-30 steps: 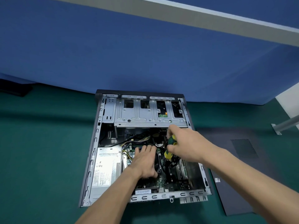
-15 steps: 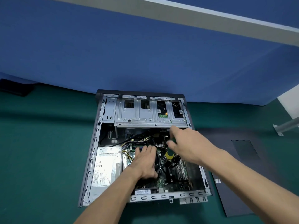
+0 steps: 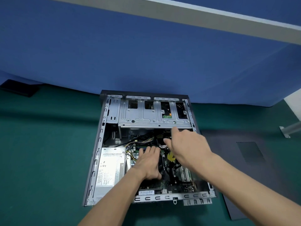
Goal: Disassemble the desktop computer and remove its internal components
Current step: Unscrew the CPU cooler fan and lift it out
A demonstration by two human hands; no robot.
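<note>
Risk of a toppled screwdriver (image 3: 171, 157) gouging the board with right hand (image 3: 190, 148) spread off its handle, left hand (image 3: 149, 165) flat on the cooler (image 3: 161, 166) mid-case (image 3: 97, 154), cables (image 3: 143, 141) apt to snag fingers.

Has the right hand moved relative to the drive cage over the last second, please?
Yes. The right hand has opened off the yellow screwdriver handle and reached slightly toward the drive cage.

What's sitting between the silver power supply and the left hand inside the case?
In the head view, a bundle of yellow and black cables and a strip of green motherboard lie between the power supply and the left hand.
</note>
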